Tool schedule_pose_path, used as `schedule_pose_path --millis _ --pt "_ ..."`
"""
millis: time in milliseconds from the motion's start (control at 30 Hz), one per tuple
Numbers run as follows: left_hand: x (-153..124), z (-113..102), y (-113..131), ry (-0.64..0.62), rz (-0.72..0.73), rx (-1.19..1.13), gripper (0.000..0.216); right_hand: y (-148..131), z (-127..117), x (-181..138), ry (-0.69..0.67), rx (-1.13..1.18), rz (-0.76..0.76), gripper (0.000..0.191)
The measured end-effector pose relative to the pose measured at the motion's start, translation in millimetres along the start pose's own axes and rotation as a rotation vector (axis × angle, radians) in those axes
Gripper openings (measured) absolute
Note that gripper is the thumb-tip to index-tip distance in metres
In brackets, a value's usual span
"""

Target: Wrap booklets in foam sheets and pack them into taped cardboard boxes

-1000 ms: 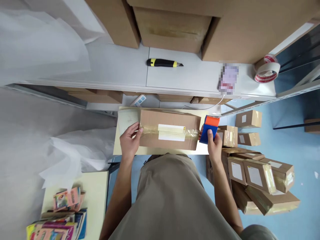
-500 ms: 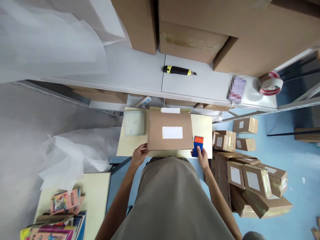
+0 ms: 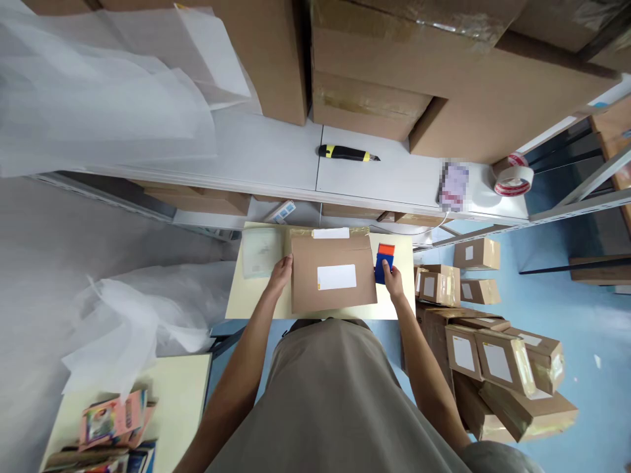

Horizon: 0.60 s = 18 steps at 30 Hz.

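Observation:
A brown cardboard box (image 3: pixel 332 276) with a white label lies on a small pale-yellow table (image 3: pixel 246 302) right in front of me. My left hand (image 3: pixel 281 272) presses against the box's left edge, fingers curled on it. At the box's right edge, my right hand (image 3: pixel 393 284) is closed on a blue and orange tape dispenser (image 3: pixel 384 263). Tape and a second white label show along the box's far edge.
A yellow-black utility knife (image 3: pixel 348 154) and a tape roll (image 3: pixel 511 179) lie on the white shelf (image 3: pixel 276 157) beyond. Large cartons are stacked above it. Several small sealed boxes (image 3: pixel 493 348) are piled on the blue floor at right. White foam sheets (image 3: pixel 108 309) and books (image 3: pixel 103 427) lie left.
The box was turned over so a broad labelled face is up. Both hands moved with it and now sit at its left and right edges. The dispenser stays in my right hand.

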<state>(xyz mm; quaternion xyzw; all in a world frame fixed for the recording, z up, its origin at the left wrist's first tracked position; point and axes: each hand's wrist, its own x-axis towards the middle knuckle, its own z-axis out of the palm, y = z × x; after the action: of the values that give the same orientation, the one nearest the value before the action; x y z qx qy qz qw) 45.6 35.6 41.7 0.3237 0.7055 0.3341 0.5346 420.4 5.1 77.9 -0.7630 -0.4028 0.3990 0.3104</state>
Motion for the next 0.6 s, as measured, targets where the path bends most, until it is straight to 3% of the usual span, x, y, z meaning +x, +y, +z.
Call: schedule_pose_path --millis 167,433,600 --pt "-22.1 -8.7 5.5 0.053 -0.059 -0.107 0.067 7.8 -1.3 -26.3 -0.002 0.134 0.097 0.086" --pt "-72.4 -37.1 6.5 0.034 0.022 -0.283 0.094 1.2 -14.6 -80.5 0.047 0.268 0.054 0.088" --pt "-87.1 -35.4 -7.1 0.036 -0.054 -0.252 0.089 5.4 -12.0 -95.0 -0.007 0.226 0.052 0.086"
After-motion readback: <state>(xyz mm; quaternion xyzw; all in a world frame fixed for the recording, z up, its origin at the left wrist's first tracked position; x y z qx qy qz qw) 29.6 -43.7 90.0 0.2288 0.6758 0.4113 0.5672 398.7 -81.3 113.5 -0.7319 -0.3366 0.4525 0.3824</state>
